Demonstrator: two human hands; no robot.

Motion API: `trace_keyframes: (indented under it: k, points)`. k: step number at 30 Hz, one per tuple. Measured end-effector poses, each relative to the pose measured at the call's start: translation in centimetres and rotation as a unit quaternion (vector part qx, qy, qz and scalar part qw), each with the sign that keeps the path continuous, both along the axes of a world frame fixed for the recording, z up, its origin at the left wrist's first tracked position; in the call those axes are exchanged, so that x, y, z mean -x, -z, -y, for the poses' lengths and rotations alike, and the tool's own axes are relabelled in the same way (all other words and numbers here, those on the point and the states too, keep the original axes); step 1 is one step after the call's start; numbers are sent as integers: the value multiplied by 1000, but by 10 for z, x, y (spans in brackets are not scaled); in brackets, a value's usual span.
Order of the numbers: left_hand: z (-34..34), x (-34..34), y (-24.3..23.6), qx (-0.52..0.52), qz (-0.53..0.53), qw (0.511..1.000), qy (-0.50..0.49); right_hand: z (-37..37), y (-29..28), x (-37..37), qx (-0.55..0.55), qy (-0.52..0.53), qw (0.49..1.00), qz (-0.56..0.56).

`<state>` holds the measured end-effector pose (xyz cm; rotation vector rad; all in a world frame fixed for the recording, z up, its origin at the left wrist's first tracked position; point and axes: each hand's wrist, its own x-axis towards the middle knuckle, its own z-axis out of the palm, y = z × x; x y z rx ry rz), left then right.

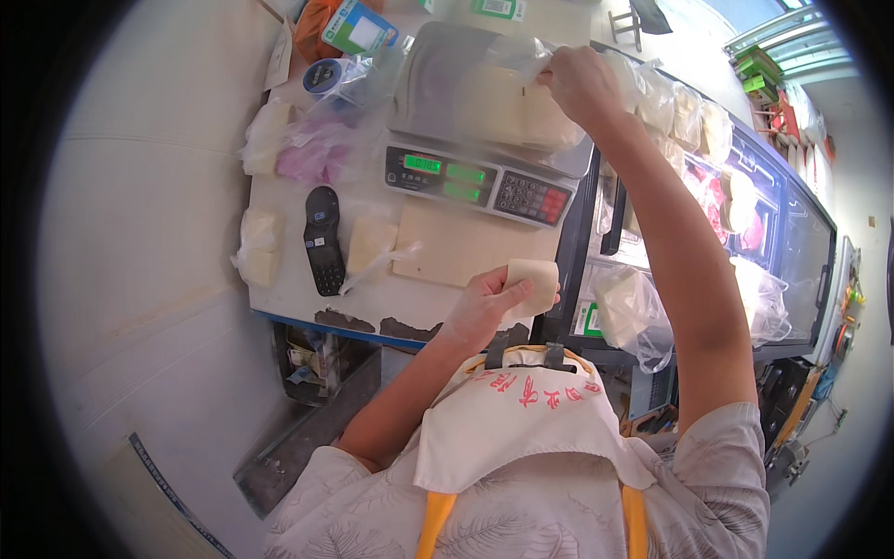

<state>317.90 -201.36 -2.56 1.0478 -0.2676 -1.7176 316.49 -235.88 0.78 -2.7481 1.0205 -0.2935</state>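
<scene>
My left hand (477, 306) is closed on a small piece of pale dough wrappers (534, 276), thumb on top, just in front of the scale. Farther off, my right hand (585, 86) pinches the upper edge of a clear plastic bag (521, 51). That bag lies on the metal pan of a digital scale (428, 84), with a flat pale block of wrappers (512, 104) in it. Green figures glow on the scale's front panel (442, 177). A pale board (442, 247) rests on the table between the scale and my left hand.
A black card terminal (323, 244) and bagged pale blocks (260, 247) sit on the left of the table. A pink plastic bag (317, 154) and a round blue-lidded tub (323, 77) stand behind them. To the right, a glass-topped case (801, 242) bears several filled bags (633, 303).
</scene>
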Motion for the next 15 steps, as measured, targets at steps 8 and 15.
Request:
trace_keyframes:
  k: [8,15]
  points:
    - [2,2,1,-9,-13,1000,6,5,17,4,52,-13,999,11]
    - [0,4,-1,-8,-16,1000,5,7,27,10,127,-61,990,10]
